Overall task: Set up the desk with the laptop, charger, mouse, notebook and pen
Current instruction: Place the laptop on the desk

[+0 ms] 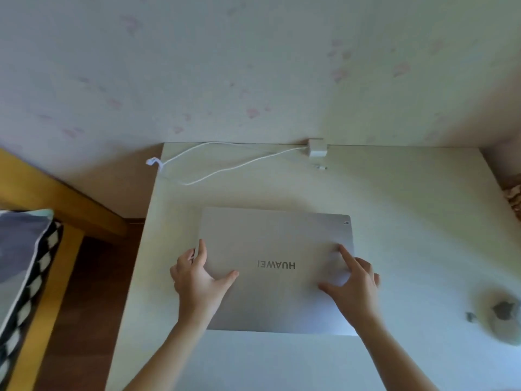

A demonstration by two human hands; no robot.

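The closed laptop (277, 273), flat at table (408, 210) centre, is gripped at its 9 o'clock edge by the left hand (197, 277) and steadied by the right hand's (353, 280) spread fingers, apparently for squaring.

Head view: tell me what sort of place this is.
Probably a bedroom or a small room at home. A white desk stands against flower-patterned wallpaper, and a patterned pillow lies on a wooden frame beside it. Both hands hold a closed laptop.
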